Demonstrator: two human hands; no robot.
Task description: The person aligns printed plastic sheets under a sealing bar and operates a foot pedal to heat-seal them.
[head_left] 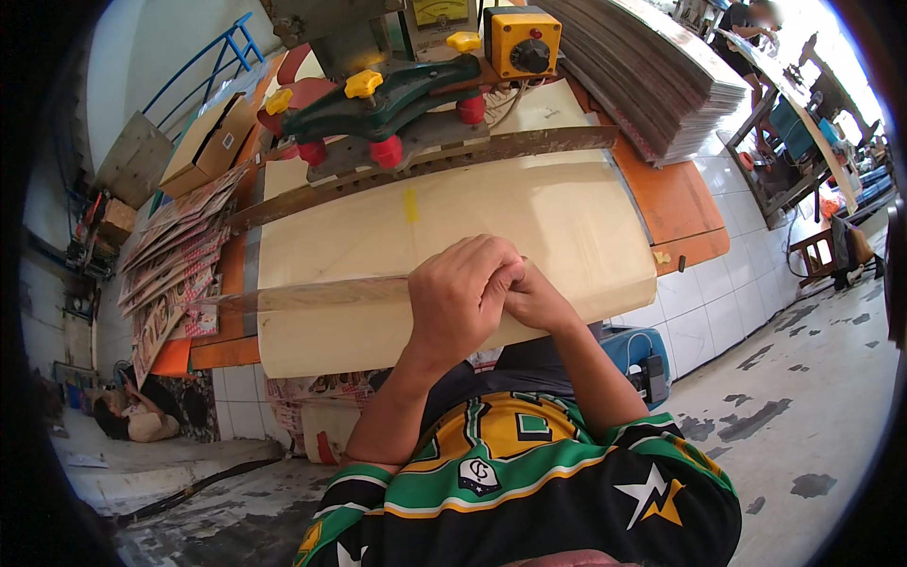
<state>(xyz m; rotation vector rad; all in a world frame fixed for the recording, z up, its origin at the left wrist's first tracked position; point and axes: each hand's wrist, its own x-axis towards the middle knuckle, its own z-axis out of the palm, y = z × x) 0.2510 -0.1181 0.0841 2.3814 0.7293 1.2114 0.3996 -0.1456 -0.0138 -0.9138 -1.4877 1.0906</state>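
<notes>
My left hand point(463, 291) and my right hand point(540, 299) are together above a large cream sheet point(529, 203), with their fingers curled in. The left is a closed fist, and the right presses against its side. Whether anything sits inside either hand is hidden. A pale, partly see-through strip point(331, 292) runs across the sheet from the left table edge to my left hand. The sheet covers the table and curves down over its near edge. Farther up on it is a small yellow piece of tape point(410, 204).
A long metal bar point(529, 144) crosses the sheet under a dark green clamp arm point(378, 109). An orange control box point(521, 42) stands behind. Stacked boards point(652, 85) are right; printed sheets point(179, 255) and a cardboard box point(210, 144) are left. Two people are in the background.
</notes>
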